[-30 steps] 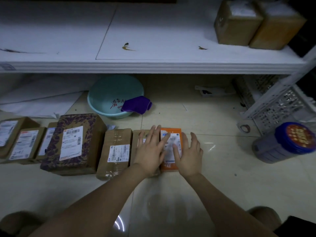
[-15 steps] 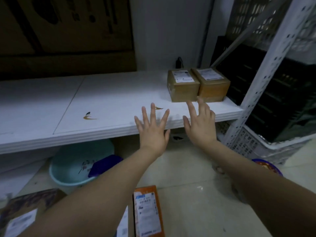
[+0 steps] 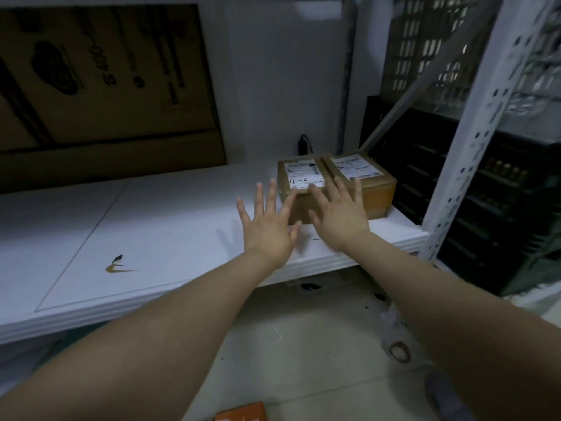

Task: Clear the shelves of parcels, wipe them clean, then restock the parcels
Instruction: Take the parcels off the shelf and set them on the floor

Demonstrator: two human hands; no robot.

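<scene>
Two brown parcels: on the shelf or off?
On it: the brown cardboard parcels sit side by side at the right end of the white shelf.

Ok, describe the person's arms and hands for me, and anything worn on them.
Both are bare. The left arm and right arm show no sleeve as far up as the frame reaches. The left hand and right hand carry no glove, watch or bracelet at the wrist, and no ring shows on the fingers. The light is dim, so fine marks cannot be made out.
</scene>
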